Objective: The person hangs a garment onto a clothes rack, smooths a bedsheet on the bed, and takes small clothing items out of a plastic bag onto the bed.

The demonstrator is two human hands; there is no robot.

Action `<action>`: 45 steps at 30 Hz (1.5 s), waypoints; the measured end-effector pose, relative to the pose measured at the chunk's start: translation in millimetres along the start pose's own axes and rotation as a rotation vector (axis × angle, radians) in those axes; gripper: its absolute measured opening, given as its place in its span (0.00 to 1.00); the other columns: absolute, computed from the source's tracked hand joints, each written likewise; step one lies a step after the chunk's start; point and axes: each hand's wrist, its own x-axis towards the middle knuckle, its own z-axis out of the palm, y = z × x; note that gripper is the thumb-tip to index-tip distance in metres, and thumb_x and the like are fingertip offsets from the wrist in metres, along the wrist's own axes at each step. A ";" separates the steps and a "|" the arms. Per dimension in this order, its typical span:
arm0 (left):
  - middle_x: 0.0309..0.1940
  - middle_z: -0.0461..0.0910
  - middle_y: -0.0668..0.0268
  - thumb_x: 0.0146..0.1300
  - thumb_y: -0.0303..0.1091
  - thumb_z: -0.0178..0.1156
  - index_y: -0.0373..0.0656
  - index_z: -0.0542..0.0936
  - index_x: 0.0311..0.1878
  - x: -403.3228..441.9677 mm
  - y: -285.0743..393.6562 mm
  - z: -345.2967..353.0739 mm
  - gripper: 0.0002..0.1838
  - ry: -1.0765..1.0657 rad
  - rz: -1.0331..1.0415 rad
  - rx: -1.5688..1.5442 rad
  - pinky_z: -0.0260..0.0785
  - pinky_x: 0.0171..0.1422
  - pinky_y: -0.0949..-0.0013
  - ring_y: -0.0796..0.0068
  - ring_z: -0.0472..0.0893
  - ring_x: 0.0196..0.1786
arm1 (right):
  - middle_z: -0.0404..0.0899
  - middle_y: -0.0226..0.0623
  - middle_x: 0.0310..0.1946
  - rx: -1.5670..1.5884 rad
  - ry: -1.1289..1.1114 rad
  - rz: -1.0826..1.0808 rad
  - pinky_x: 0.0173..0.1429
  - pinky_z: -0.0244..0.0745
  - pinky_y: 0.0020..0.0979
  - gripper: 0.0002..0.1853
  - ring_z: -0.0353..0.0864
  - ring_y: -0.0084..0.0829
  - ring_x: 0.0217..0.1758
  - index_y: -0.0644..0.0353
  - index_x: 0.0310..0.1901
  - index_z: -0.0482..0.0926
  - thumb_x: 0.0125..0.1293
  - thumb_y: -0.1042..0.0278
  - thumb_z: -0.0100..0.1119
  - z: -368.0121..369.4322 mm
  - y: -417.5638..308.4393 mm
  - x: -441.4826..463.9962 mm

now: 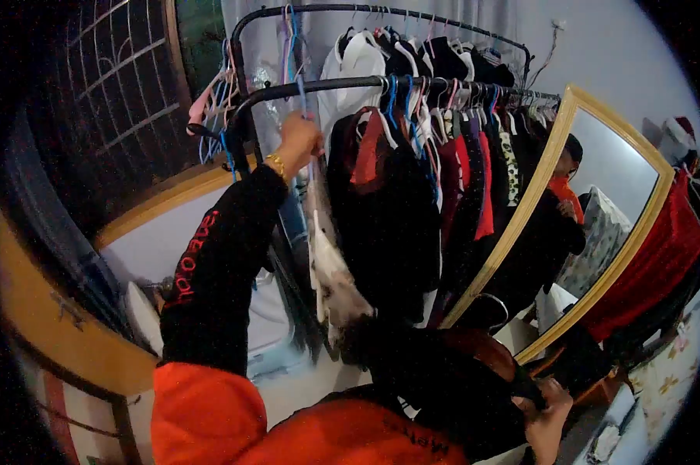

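Note:
My left hand [299, 143] is raised to the front rail and closed around a pale blue-lilac hanger [302, 89] at the rail's left end. Below that hand hangs a mottled beige and white garment [330, 271]; how it joins the hanger is hard to make out. Low on the right, my right hand [547, 415] pinches the edge of a black garment [450, 372], which stretches across in front of my body. A dark jacket with a reddish lining [381, 225] hangs just right of my left hand.
The black clothes rack [268, 91] has two rails full of clothes. Several empty hangers [214, 108] hang off its left end. A gold-framed mirror [571, 101] leans at the right, beside a red garment [656, 248]. A barred window [125, 62] is at upper left.

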 end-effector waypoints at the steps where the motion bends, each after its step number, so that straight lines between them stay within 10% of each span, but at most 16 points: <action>1: 0.22 0.71 0.61 0.62 0.27 0.46 0.43 0.68 0.50 0.2 -0.1 -4.7 0.13 0.059 0.028 0.006 0.66 0.18 0.60 0.68 0.72 0.19 | 0.73 0.44 0.23 0.005 0.028 -0.038 0.32 0.64 0.33 0.14 0.72 0.38 0.26 0.70 0.30 0.75 0.44 0.72 0.69 1.5 6.1 -2.0; 16: 0.33 0.79 0.49 0.64 0.40 0.53 0.36 0.71 0.49 12.5 -22.7 -87.8 0.17 0.132 0.104 0.401 0.70 0.22 0.56 0.53 0.81 0.29 | 0.73 0.45 0.24 -0.043 -0.006 -0.236 0.35 0.67 0.34 0.14 0.74 0.43 0.29 0.68 0.31 0.76 0.45 0.72 0.71 11.0 -8.5 16.1; 20: 0.46 0.75 0.45 0.60 0.38 0.60 0.44 0.61 0.64 -25.6 -7.4 -100.3 0.31 0.263 0.602 1.101 0.72 0.45 0.50 0.47 0.79 0.42 | 0.70 0.47 0.24 -0.018 -0.012 -0.069 0.33 0.65 0.32 0.15 0.69 0.37 0.25 0.70 0.30 0.74 0.46 0.73 0.71 -1.5 -25.4 36.8; 24: 0.50 0.74 0.51 0.59 0.32 0.60 0.46 0.68 0.61 -154.0 50.7 -68.7 0.25 -0.141 1.042 0.954 0.67 0.57 0.55 0.49 0.76 0.51 | 0.73 0.44 0.25 0.049 0.063 -0.054 0.35 0.66 0.29 0.15 0.70 0.31 0.27 0.71 0.33 0.75 0.47 0.73 0.71 -1.5 -25.2 50.9; 31: 0.39 0.77 0.59 0.59 0.30 0.61 0.48 0.72 0.57 -280.8 20.3 -17.0 0.22 -0.523 0.579 0.440 0.70 0.47 0.65 0.64 0.78 0.42 | 0.76 0.39 0.24 0.124 0.039 -0.131 0.37 0.67 0.28 0.14 0.71 0.26 0.28 0.69 0.34 0.77 0.51 0.72 0.70 13.2 -38.8 70.7; 33: 0.37 0.74 0.59 0.60 0.32 0.61 0.45 0.69 0.58 -287.3 6.6 0.8 0.22 -0.395 0.317 0.502 0.70 0.46 0.67 0.66 0.76 0.39 | 0.77 0.38 0.24 0.144 0.015 -0.061 0.37 0.68 0.28 0.14 0.71 0.25 0.28 0.69 0.35 0.77 0.51 0.72 0.70 14.7 -41.5 75.9; 36: 0.38 0.74 0.55 0.60 0.39 0.62 0.42 0.69 0.55 -301.8 -15.0 24.0 0.22 -0.223 0.581 0.478 0.69 0.45 0.64 0.56 0.76 0.41 | 0.79 0.34 0.26 0.196 0.015 -0.111 0.36 0.68 0.26 0.13 0.72 0.24 0.28 0.69 0.36 0.78 0.52 0.72 0.70 21.2 -41.1 83.5; 40: 0.37 0.71 0.60 0.66 0.40 0.55 0.40 0.69 0.53 -268.2 -47.6 22.7 0.18 0.043 0.354 -0.052 0.67 0.46 0.66 0.68 0.72 0.43 | 0.80 0.36 0.26 0.303 -0.081 -0.044 0.36 0.69 0.27 0.13 0.75 0.26 0.28 0.68 0.36 0.79 0.52 0.72 0.69 25.6 -56.5 93.5; 45: 0.45 0.69 0.65 0.71 0.38 0.49 0.40 0.67 0.57 -234.6 -78.7 -2.4 0.17 0.317 0.317 0.011 0.60 0.57 0.72 0.73 0.68 0.47 | 0.78 0.46 0.24 0.066 -0.059 -0.180 0.35 0.70 0.34 0.15 0.79 0.38 0.28 0.65 0.35 0.80 0.51 0.63 0.69 62.8 -91.6 136.6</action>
